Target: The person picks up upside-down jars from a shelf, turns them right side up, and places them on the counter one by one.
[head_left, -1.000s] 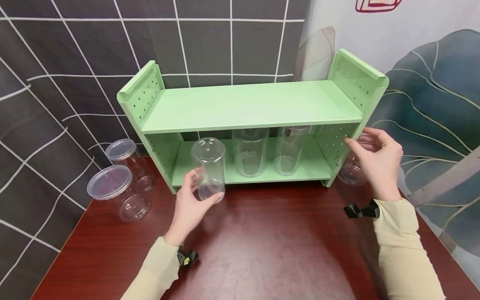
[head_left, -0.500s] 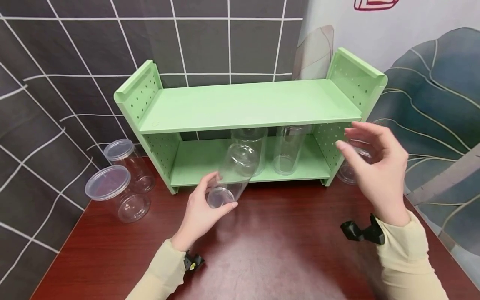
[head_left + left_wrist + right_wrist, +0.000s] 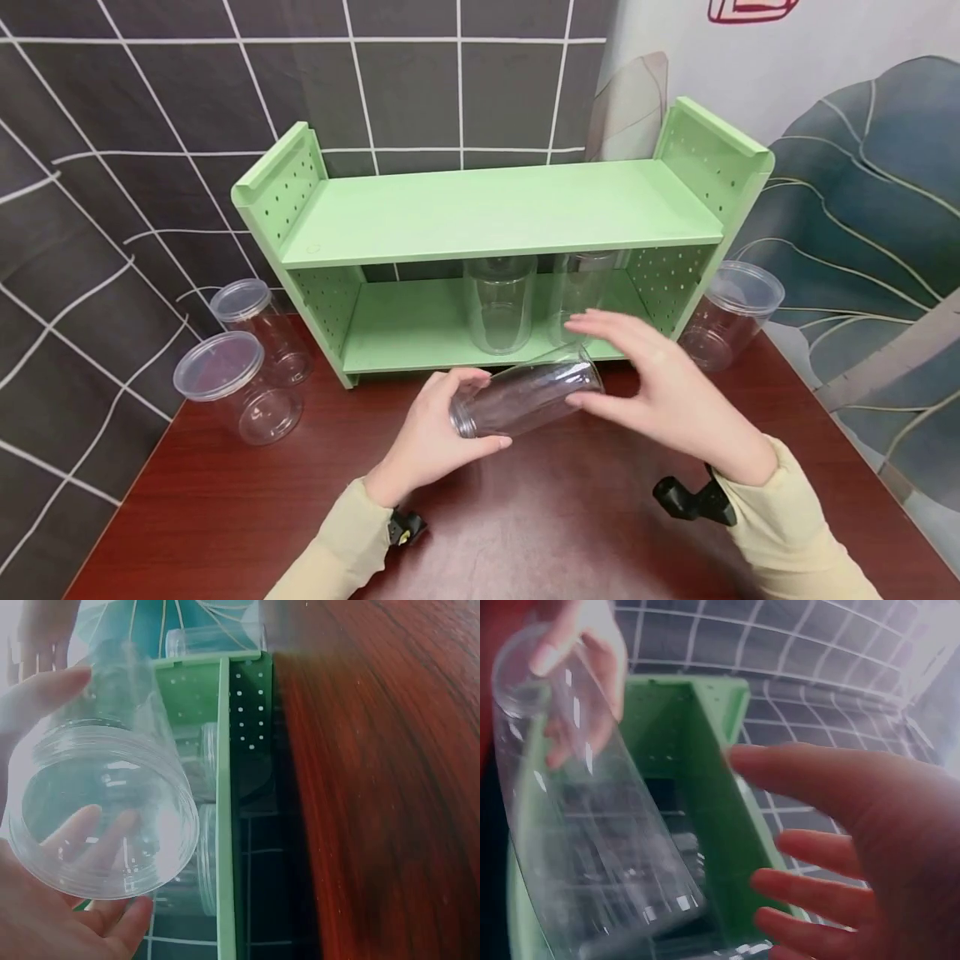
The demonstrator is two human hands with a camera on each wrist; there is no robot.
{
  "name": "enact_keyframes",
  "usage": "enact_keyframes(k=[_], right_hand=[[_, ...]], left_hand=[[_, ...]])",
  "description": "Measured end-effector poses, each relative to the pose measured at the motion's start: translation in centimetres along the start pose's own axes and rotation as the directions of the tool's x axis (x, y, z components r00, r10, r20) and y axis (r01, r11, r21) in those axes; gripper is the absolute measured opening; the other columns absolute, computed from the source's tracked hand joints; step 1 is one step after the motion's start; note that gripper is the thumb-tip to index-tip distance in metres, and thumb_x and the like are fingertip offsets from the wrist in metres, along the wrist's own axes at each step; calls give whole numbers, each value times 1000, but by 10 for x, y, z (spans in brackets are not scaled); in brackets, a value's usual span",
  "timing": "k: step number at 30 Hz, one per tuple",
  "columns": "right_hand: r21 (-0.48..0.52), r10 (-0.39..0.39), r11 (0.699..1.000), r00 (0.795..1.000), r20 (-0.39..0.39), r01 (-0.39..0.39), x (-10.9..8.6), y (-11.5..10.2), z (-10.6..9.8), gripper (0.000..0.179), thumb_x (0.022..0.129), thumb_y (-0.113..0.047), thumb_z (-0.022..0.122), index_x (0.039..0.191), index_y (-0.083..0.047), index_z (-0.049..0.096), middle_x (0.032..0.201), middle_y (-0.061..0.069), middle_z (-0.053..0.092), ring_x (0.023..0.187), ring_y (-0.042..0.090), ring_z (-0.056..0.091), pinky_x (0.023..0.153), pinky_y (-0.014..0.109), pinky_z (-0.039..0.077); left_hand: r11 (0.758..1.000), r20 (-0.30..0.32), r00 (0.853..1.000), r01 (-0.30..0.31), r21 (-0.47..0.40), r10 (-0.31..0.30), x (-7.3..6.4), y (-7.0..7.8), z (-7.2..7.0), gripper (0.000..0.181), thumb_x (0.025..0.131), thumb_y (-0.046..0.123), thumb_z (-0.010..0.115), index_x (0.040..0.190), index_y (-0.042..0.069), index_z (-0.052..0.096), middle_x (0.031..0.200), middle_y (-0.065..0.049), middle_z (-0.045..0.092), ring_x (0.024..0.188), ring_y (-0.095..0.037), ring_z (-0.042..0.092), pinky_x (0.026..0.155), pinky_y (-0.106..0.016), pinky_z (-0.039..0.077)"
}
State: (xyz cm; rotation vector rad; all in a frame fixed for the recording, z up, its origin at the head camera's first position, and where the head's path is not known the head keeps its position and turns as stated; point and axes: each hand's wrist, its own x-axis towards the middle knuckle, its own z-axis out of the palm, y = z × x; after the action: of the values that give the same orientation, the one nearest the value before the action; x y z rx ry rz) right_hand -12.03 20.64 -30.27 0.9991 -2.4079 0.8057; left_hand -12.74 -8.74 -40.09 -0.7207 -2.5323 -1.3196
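Observation:
A tall clear jar (image 3: 528,396) is tipped nearly on its side in front of the green shelf in the head view. My left hand (image 3: 431,433) grips it around its threaded end, which faces the camera in the left wrist view, where fingers show through the clear plastic. At the jar's other end my right hand (image 3: 667,400) has its thumb and fingers spread around the rounded base. In the right wrist view, the right hand's fingers (image 3: 817,892) stand apart, beside the jar's wall (image 3: 600,825).
Two clear jars, one wide (image 3: 500,317) and one slimmer (image 3: 585,292), stand on the green shelf's (image 3: 495,212) lower level. Left of it are a wide lidded jar (image 3: 247,408) and a narrower one (image 3: 266,333). Another lidded jar (image 3: 738,300) stands at the right.
My left hand has brought the jar right and tipped it from upright to nearly sideways. My right hand has left the shelf's right side and come in to the jar's base.

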Motion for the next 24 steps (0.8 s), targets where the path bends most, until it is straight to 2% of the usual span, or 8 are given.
enact_keyframes(k=[4,9,13,18,21,24], right_hand=[[-29,17,1000,989,149,-13,-4,0,16,76,74,-29,93,140,-11,60,145,7,55,137,29,46,112,45,39],[-74,31,997,972,233,-14,-5,1,31,74,70,-28,94,134,-9,64,137,4,60,130,27,51,112,48,38],[-106,47,994,961,274,-18,-6,2,37,75,66,-28,95,132,-9,65,130,0,64,123,26,56,110,48,40],[-149,94,988,947,307,-50,-9,3,42,82,64,-31,96,136,-10,63,128,3,66,118,27,60,101,48,48],[-164,119,984,942,315,-69,-10,4,44,87,63,-33,97,140,-10,61,127,4,65,111,27,63,96,48,51],[-166,125,983,947,297,-78,-12,6,45,88,62,-35,97,139,-13,62,123,1,64,103,24,64,89,45,54]], left_hand=[[999,32,999,-28,35,27,1,6,2,75,65,41,97,129,22,62,118,14,62,103,-8,51,86,-33,49],[999,58,997,-46,20,45,3,13,3,75,65,41,96,128,22,61,118,15,61,104,-7,50,87,-33,50],[997,70,995,-67,27,65,4,15,2,74,64,41,97,127,25,60,116,15,63,104,-7,49,86,-33,50],[996,72,994,-81,32,78,4,17,1,75,64,39,97,128,26,60,115,12,63,103,-8,48,85,-34,51],[995,72,993,-92,33,89,4,19,0,80,65,39,97,134,26,59,121,11,61,107,-8,48,88,-35,51],[995,56,993,-102,9,101,4,21,-1,90,67,40,96,144,29,51,130,10,57,114,-9,49,93,-38,50]])
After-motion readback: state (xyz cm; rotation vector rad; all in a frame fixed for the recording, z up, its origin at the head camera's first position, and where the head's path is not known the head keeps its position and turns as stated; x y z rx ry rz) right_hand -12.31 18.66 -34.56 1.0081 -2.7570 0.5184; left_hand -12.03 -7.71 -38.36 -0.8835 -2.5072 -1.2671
